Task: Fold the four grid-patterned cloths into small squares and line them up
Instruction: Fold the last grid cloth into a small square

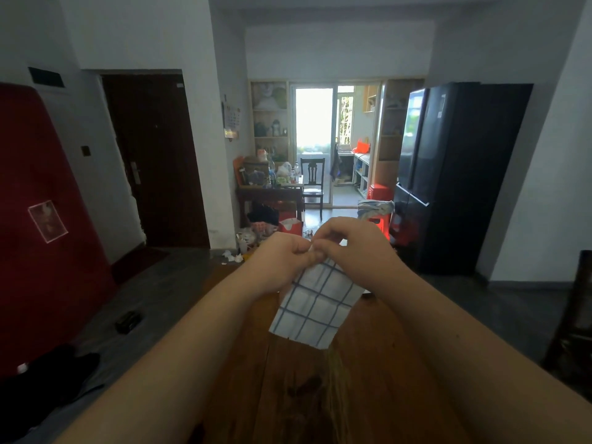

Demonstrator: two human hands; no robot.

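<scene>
A white cloth with a blue grid pattern (315,304) hangs in the air above the brown wooden table (288,379), folded into a narrow strip. My left hand (282,256) and my right hand (352,241) are side by side at its top edge, and each pinches the cloth with curled fingers. The lower end of the cloth hangs free, just above the tabletop. No other grid cloth is in view.
A dark chair (573,318) stands at the right edge of the table. A red stool with a bundle of cloth (376,209) stands beyond the table, beside a black fridge (448,174). A red panel (38,219) stands at the left, and dark items lie on the floor.
</scene>
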